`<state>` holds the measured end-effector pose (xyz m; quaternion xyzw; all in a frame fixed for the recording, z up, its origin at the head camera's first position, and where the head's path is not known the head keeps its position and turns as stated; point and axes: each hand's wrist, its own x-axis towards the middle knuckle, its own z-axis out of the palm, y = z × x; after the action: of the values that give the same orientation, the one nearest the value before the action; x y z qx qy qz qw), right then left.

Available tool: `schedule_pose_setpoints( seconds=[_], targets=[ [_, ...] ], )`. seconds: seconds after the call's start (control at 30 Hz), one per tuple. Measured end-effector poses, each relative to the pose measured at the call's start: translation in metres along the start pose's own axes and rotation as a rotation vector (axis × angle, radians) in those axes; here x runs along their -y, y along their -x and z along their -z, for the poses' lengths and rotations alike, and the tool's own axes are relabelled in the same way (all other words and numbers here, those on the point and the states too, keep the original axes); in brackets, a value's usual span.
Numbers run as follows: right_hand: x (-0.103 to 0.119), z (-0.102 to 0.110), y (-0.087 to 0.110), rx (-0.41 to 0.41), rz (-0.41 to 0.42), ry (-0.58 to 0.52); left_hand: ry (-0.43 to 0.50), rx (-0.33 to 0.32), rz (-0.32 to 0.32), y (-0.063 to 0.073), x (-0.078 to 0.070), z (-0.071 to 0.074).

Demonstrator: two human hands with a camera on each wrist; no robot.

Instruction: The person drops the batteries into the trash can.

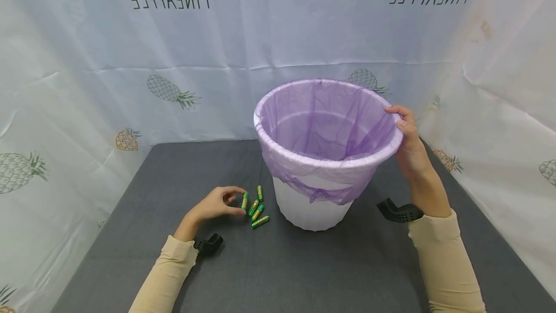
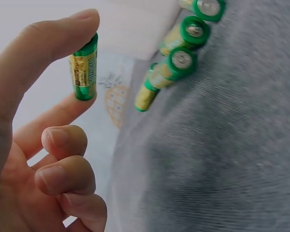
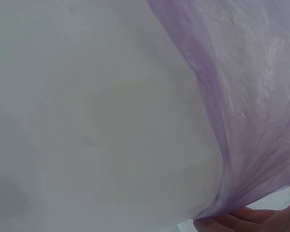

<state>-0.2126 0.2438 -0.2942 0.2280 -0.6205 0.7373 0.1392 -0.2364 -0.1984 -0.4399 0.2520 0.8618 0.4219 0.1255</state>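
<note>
Between thumb and index finger, my left hand [image 1: 221,202] pinches a green and gold battery [image 1: 245,201] by its two ends. The left wrist view shows this battery [image 2: 84,70] above the curled other fingers. Several more green batteries [image 1: 257,213] lie on the dark table just right of that hand. A white trash bin [image 1: 310,209] stands to their right, lined with a translucent purple bag [image 1: 317,129] folded over its rim. My right hand [image 1: 408,141] grips the bin's right rim over the bag. In the right wrist view the bin's wall [image 3: 111,121] hides most of that hand.
The table has a dark grey cover [image 1: 269,274]. Behind it and at both sides hangs a pale curtain [image 1: 226,42] with pineapple prints. A black wrist mount [image 1: 210,244] sits on the left wrist, another black mount [image 1: 399,211] on the right.
</note>
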Motion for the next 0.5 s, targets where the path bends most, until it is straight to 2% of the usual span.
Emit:
schedule_pose_setpoints(
  seconds=[0.3, 0.5],
  targets=[
    [0.000, 0.000, 0.001, 0.002, 0.002, 0.009, 0.027, -0.085, -0.044, 0.004, -0.016, 0.010],
    [0.001, 0.000, 0.000, 0.012, 0.005, 0.008, 0.045, -0.136, -0.052, 0.007, -0.032, 0.020]
  ],
)
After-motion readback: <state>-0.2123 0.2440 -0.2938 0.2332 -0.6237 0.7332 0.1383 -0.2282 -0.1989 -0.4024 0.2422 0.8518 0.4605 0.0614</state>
